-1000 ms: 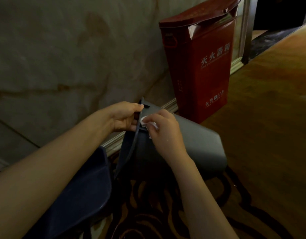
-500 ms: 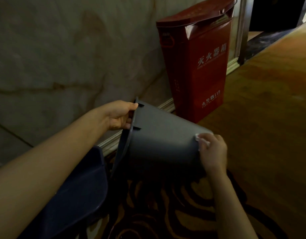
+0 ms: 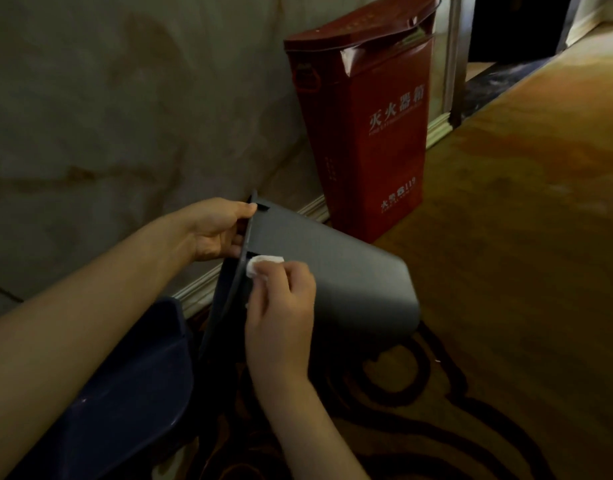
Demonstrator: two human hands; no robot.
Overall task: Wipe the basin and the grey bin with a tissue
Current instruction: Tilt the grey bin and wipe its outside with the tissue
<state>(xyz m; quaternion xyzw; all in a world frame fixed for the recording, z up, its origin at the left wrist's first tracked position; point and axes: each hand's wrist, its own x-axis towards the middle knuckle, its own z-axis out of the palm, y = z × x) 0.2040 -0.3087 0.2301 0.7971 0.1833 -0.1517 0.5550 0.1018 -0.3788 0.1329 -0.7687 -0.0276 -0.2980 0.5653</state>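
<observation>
The grey bin (image 3: 346, 271) lies tipped on its side over the patterned carpet, its mouth facing left and its base to the right. My left hand (image 3: 217, 228) grips the bin's rim at the top. My right hand (image 3: 281, 306) presses a small white tissue (image 3: 260, 265) against the bin's outer wall just under the rim. A dark blue basin (image 3: 139, 386) sits low on the left, partly hidden under my left forearm.
A tall red fire extinguisher box (image 3: 364, 119) stands against the marbled wall (image 3: 107, 98) right behind the bin. A pale skirting board (image 3: 197, 289) runs along the wall's foot. Brown carpet (image 3: 523, 220) stretches to the right toward a dark doorway (image 3: 516, 26).
My right hand with the tissue slid from the bin's rim to its base half a second ago, and has now come back to the rim. My left hand kept its hold.
</observation>
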